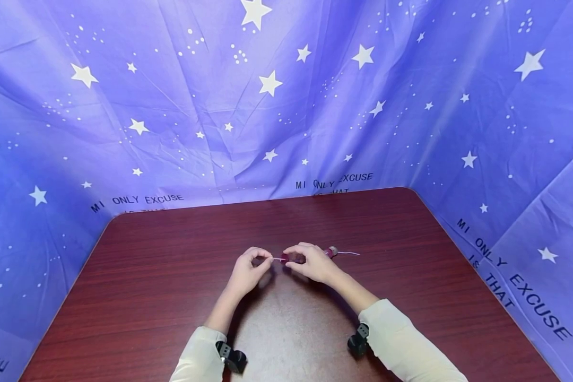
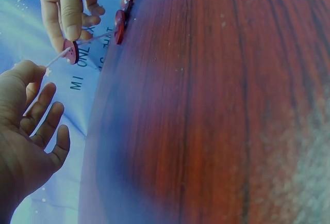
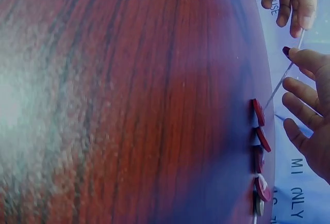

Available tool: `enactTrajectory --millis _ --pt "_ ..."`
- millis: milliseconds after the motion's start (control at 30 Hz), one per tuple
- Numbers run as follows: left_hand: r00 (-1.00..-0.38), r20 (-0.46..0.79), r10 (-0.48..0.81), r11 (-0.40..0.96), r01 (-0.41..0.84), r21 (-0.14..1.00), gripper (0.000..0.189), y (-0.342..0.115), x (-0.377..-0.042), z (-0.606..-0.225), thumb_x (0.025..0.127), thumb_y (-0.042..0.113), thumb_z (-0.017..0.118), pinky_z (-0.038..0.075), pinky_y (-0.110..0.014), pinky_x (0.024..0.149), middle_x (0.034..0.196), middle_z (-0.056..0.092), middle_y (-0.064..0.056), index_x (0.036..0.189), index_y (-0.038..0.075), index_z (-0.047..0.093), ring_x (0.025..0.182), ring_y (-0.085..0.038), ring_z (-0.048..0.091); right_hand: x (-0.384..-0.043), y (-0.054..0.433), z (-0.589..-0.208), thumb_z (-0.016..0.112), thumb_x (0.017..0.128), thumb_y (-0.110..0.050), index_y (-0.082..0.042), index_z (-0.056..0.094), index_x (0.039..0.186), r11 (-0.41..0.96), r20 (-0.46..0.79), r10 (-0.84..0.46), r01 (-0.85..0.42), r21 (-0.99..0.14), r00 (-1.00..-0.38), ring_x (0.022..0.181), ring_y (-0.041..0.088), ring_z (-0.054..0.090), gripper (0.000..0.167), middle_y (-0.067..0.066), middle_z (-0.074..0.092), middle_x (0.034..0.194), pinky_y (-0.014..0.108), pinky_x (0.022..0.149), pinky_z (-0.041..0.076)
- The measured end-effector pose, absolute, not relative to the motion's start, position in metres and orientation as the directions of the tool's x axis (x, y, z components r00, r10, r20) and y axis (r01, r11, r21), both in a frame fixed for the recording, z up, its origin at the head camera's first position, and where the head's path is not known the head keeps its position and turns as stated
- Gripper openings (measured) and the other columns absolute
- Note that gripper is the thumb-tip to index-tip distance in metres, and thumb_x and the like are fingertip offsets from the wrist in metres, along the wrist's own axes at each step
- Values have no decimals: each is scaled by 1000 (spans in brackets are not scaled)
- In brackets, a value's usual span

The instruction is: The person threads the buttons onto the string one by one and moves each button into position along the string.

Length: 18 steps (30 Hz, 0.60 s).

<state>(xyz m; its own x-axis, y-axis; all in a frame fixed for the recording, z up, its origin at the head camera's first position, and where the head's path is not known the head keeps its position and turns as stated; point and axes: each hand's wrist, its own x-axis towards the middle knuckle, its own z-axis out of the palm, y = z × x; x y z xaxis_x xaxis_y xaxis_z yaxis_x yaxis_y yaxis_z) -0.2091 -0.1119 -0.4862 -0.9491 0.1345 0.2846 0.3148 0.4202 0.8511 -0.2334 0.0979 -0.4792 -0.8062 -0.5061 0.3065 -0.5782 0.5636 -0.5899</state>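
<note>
Your left hand (image 1: 246,271) pinches the cord (image 2: 58,59) end | your right hand (image 1: 310,262) pinches a red button (image 2: 70,51) on it | threaded buttons (image 3: 259,146) lie on the table (image 1: 172,276) mid-far.

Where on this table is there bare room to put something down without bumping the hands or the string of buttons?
The table is bare left of the left hand, right of the cord toward the backdrop, and along the far edge. It is crowded at the middle, where the right hand holds a red button.
</note>
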Motion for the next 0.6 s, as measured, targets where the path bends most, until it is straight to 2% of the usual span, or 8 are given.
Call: enactTrajectory --millis 233,600 --pt "-952 278 129 413 306 858 13 -114 -209 -488 85 19 69 49 -21 70 89 64 -2 86 7 68 76 -6 56 -233 103 -479 72 81 -21 -13 68 108 602 304 -498 -576 -552 -812 72 6 53 28 -4 63 84 18 65 44" --pt "-955 266 128 391 295 872 10 -116 -209 -492 85 17 68 51 -20 71 90 64 -3 87 7 68 77 -7 58 -233 109 -479 73 81 -21 -14 68 107 620 287 -487 -558 -552 -825 71 10 56 28 -4 62 83 18 64 44"
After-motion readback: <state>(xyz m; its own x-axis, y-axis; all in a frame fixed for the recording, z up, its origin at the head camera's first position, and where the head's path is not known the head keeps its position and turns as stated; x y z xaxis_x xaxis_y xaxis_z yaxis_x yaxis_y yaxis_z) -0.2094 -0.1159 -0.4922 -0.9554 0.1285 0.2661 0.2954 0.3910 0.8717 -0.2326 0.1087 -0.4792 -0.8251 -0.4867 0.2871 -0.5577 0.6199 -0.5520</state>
